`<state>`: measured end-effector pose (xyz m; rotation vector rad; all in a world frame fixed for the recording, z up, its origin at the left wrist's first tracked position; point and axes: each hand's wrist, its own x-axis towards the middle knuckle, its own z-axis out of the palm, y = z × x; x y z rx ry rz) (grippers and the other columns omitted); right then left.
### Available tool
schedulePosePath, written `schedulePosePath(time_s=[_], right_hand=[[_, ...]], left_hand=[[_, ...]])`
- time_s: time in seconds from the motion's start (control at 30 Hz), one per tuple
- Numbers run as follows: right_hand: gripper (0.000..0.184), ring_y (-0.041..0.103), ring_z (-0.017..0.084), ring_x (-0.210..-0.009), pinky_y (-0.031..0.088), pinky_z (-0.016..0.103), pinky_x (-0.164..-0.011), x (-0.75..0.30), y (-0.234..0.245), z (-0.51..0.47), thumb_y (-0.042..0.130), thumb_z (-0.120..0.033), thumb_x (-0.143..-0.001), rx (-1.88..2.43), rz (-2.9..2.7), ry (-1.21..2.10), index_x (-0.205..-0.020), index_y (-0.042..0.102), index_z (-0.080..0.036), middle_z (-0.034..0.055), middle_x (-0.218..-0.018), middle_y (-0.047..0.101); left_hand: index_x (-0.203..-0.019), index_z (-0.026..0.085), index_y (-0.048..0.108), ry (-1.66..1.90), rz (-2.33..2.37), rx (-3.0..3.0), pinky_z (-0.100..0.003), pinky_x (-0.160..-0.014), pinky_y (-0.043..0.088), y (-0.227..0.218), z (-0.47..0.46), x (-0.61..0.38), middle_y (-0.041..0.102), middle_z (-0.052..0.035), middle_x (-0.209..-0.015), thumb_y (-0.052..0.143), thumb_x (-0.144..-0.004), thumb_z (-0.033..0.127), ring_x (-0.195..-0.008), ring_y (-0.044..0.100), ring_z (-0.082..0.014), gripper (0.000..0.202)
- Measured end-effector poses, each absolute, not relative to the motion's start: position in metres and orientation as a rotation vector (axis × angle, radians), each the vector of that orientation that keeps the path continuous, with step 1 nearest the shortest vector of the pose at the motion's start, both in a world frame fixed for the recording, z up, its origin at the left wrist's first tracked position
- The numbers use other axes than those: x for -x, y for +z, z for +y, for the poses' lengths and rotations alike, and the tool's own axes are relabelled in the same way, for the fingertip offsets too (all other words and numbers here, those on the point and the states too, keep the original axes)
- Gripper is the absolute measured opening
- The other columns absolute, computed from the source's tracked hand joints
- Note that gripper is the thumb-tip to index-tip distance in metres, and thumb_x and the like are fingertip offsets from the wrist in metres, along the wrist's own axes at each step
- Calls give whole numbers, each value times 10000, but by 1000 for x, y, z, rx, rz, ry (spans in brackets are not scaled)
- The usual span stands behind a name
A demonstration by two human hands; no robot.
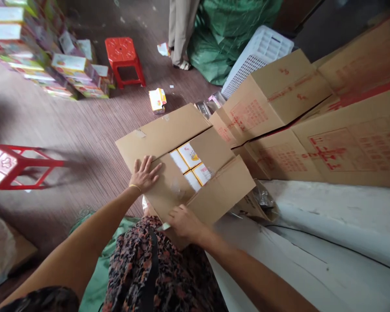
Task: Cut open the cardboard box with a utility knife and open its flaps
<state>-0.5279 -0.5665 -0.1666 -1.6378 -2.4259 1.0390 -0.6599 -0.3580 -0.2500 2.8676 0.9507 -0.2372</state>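
A brown cardboard carton (162, 134) stands in front of me with its flaps folded outward or partly over the top. Through the gap between the flaps show several small white boxes (189, 155) with yellow edges. My left hand (145, 174) lies flat on the carton's left side, fingers spread. At the near corner, my right hand (186, 223) has its fingers curled against the carton's edge. A small pale piece (165, 226) sticks out beside those fingertips; what it is, and whether they grip it, is unclear.
Large cartons with red print (279, 99) line the right side. A white plastic crate (256, 56) leans behind them, beside green sacks (221, 39) and a standing person's legs (182, 30). Red stools (121, 54) and stacked colourful boxes (71, 65) occupy the left floor.
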Motion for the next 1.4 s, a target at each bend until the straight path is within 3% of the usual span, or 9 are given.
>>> schedulePosePath(time_s=[0.17, 0.3, 0.4, 0.53, 0.7, 0.93, 1.2, 1.27, 1.4], right_hand=[[204, 594, 196, -978, 427, 323, -822, 524, -169, -556, 444, -220, -962, 1550, -2458, 1053, -1028, 613, -127, 91, -1026, 662], [230, 635, 217, -944, 448, 355, -832, 496, -188, -531, 398, -201, -973, 1572, -2499, 924, -1030, 604, -116, 106, -992, 679], [218, 663, 221, -867, 454, 373, -829, 458, -198, -518, 417, -227, -968, 1822, -2373, 922, -1026, 600, -123, 97, -917, 693], [289, 655, 248, -966, 463, 369, -834, 415, -203, -512, 414, -317, -980, 2040, -2193, 1056, -1045, 626, -132, 120, -975, 696], [194, 647, 238, -952, 430, 385, -915, 404, -207, -520, 482, -186, -910, 2005, -2133, 1007, -993, 645, -123, 111, -927, 698], [147, 622, 220, -801, 441, 363, -807, 398, -168, -560, 472, -133, -872, 1888, -2097, 908, -927, 608, -125, 89, -819, 669], [112, 566, 217, -800, 452, 358, -770, 406, -130, -618, 463, -101, -873, 1968, -1905, 742, -871, 567, -141, 70, -776, 618], [106, 567, 222, -817, 457, 359, -766, 407, -129, -622, 466, -101, -880, 1991, -1872, 719, -883, 567, -135, 80, -801, 618], [70, 571, 227, -793, 465, 353, -716, 410, -129, -641, 501, -103, -873, 2109, -1778, 689, -884, 562, -135, 100, -828, 616]], left_hand=[[-1440, 308, 425, -324, 1064, -2806, -605, -1139, 132, -235, -357, 649, 232, -128, -1562, 418, -928, 417, -1446, 161, -352, 524], [-1451, 336, 400, -202, 945, -2844, -535, -1075, 307, -212, -348, 584, 402, -124, -1452, 300, -960, 430, -1361, 314, -316, 511], [-1438, 361, 414, -226, 702, -2929, -538, -1118, 241, -204, -345, 506, 351, -100, -1499, 306, -963, 450, -1415, 229, -319, 495], [-1447, 339, 402, -418, 468, -2920, -523, -1181, 81, -219, -357, 414, 214, -94, -1577, 317, -967, 442, -1474, 73, -304, 497], [-1470, 401, 302, -520, 415, -2872, -592, -1161, -42, -256, -372, 378, 83, -49, -1612, 377, -945, 487, -1478, -16, -312, 538], [-1479, 404, 265, -509, 401, -2912, -586, -1159, -49, -272, -356, 381, 41, -64, -1613, 391, -947, 483, -1477, -22, -311, 552], [-1494, 352, 275, -722, 476, -2895, -622, -1141, 4, -241, -359, 363, 33, -106, -1610, 419, -938, 425, -1472, -40, -340, 580], [-1474, 343, 342, -744, 454, -2879, -625, -1134, 90, -227, -372, 369, 99, -108, -1601, 486, -904, 419, -1464, 37, -370, 593], [-1264, 232, 605, -550, 303, -2889, -469, -1015, 368, -206, -412, 419, 515, -140, -1310, 414, -919, 336, -1214, 440, -296, 408]])
